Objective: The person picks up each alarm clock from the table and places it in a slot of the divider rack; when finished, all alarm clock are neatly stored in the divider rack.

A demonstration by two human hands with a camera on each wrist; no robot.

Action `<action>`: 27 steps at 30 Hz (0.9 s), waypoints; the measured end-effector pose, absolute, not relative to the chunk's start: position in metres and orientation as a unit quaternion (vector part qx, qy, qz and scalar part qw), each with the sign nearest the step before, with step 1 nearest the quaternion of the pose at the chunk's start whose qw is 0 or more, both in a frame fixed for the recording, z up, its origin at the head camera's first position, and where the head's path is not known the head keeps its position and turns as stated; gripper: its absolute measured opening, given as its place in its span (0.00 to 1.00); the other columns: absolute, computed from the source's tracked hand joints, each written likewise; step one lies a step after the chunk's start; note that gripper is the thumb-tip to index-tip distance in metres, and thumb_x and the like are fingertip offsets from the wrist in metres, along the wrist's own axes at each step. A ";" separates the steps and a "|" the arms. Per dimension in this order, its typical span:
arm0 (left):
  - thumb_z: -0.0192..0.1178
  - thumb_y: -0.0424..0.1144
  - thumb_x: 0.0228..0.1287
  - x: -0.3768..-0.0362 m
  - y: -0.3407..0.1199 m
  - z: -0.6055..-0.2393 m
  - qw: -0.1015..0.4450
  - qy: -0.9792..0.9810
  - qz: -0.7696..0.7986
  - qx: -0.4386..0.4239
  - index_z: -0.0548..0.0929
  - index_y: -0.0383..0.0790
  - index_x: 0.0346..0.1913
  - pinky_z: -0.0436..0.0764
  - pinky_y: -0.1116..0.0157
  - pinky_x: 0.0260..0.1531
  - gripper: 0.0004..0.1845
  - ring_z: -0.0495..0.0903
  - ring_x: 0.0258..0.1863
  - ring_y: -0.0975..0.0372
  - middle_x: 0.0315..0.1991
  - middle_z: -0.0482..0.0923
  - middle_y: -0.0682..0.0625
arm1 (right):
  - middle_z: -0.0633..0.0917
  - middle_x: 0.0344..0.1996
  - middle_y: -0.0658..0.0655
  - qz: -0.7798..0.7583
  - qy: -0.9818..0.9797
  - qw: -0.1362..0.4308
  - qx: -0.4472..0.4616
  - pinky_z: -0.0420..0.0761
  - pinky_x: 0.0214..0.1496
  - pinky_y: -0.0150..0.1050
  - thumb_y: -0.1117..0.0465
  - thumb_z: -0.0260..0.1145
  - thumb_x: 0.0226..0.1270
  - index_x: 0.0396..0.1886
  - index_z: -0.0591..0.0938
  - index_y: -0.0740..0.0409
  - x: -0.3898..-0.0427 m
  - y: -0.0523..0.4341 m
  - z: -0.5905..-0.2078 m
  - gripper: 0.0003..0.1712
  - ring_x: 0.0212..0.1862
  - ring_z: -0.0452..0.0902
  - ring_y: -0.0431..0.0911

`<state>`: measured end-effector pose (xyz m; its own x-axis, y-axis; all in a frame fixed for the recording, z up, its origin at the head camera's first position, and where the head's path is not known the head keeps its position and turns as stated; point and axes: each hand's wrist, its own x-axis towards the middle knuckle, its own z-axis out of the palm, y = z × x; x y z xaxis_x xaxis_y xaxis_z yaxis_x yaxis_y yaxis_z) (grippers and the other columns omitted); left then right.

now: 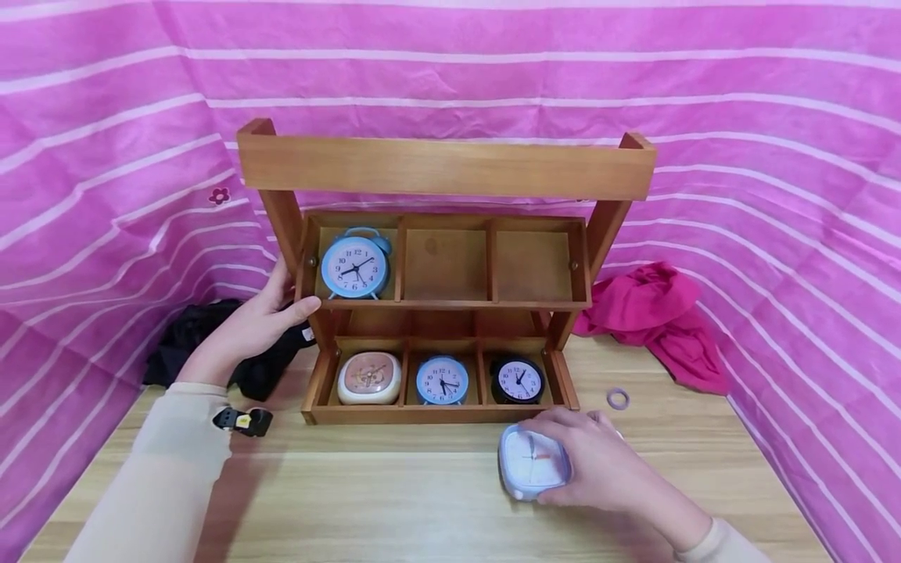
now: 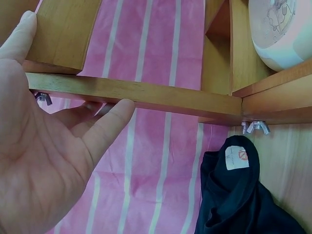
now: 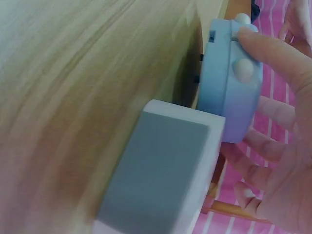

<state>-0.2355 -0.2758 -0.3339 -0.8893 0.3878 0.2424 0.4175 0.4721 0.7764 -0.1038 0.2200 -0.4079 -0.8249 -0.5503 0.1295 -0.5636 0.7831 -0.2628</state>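
**Five clocks, one in hand**

There are five clocks: one blue bell clock (image 1: pixel 355 266) in the rack's upper tier, at 9 o'clock of that row's three bays; three in the lower tier, a cream one (image 1: pixel 369 378), a small blue one (image 1: pixel 442 381) and a black one (image 1: pixel 517 381); and a pale square clock (image 1: pixel 533 463) on the worktop (image 1: pixel 394 500) at 6 o'clock of the rack (image 1: pixel 443 168). There are two cloths, a black one (image 1: pixel 193 332) at 9 o'clock of the rack and a red one (image 1: pixel 658 317) at 3 o'clock, and one ring (image 1: pixel 618 399).

The square clock lies tipped, its dial facing up and towards 6 o'clock; being square, it has no clear long axis.

The right hand (image 1: pixel 598 465) curls around the square clock, fingers over its top edge and side. The left hand (image 1: pixel 249 324) is spread, thumb out, its fingers against the rack's left post and upper tier, gripping nothing.
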 end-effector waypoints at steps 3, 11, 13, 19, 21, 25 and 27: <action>0.59 0.37 0.78 -0.235 -0.274 -0.333 0.019 -0.855 -0.460 -0.239 0.29 0.71 0.83 0.59 0.30 0.69 0.54 0.57 0.77 0.34 0.83 0.47 0.36 | 0.81 0.54 0.42 0.168 -0.938 0.052 0.297 0.73 0.51 0.45 0.39 0.90 0.31 0.65 0.83 0.38 -0.106 0.216 -0.403 0.53 0.55 0.77 0.40; 0.60 0.37 0.78 -0.235 -0.275 -0.334 0.020 -0.858 -0.457 -0.236 0.28 0.72 0.83 0.60 0.28 0.69 0.54 0.58 0.76 0.32 0.83 0.47 0.36 | 0.75 0.57 0.49 0.234 -0.905 0.138 0.328 0.86 0.51 0.44 0.46 0.93 0.32 0.72 0.78 0.48 -0.122 0.200 -0.352 0.60 0.57 0.72 0.42; 0.60 0.37 0.78 -0.234 -0.277 -0.334 0.020 -0.858 -0.457 -0.235 0.28 0.72 0.83 0.60 0.28 0.69 0.54 0.58 0.76 0.32 0.83 0.48 0.36 | 0.75 0.59 0.53 0.241 -0.894 0.157 0.343 0.84 0.50 0.46 0.47 0.93 0.33 0.73 0.77 0.50 -0.132 0.194 -0.334 0.61 0.59 0.71 0.45; 0.59 0.39 0.78 -0.232 -0.281 -0.333 0.013 -0.863 -0.454 -0.222 0.28 0.74 0.82 0.60 0.31 0.70 0.54 0.58 0.77 0.34 0.83 0.47 0.36 | 0.74 0.62 0.60 0.243 -0.870 0.213 0.372 0.81 0.51 0.50 0.49 0.93 0.36 0.75 0.75 0.54 -0.170 0.172 -0.289 0.61 0.62 0.68 0.54; 0.59 0.40 0.79 -0.231 -0.282 -0.333 0.008 -0.866 -0.452 -0.214 0.27 0.76 0.81 0.60 0.31 0.70 0.53 0.57 0.77 0.34 0.83 0.47 0.36 | 0.73 0.63 0.61 0.240 -0.868 0.221 0.375 0.80 0.53 0.52 0.50 0.92 0.38 0.75 0.75 0.54 -0.182 0.164 -0.277 0.61 0.64 0.67 0.55; 0.58 0.42 0.79 -0.230 -0.280 -0.334 0.003 -0.868 -0.453 -0.204 0.27 0.78 0.81 0.60 0.32 0.71 0.52 0.57 0.77 0.35 0.83 0.48 0.37 | 0.72 0.64 0.63 0.225 -0.871 0.223 0.376 0.81 0.55 0.53 0.48 0.91 0.41 0.76 0.74 0.54 -0.204 0.149 -0.261 0.60 0.65 0.65 0.57; 0.58 0.43 0.80 -0.232 -0.278 -0.336 0.006 -0.865 -0.457 -0.206 0.29 0.78 0.81 0.60 0.32 0.72 0.52 0.57 0.78 0.37 0.83 0.48 0.38 | 0.71 0.65 0.63 0.218 -0.875 0.217 0.374 0.81 0.57 0.53 0.48 0.90 0.43 0.77 0.74 0.54 -0.214 0.143 -0.257 0.59 0.65 0.65 0.58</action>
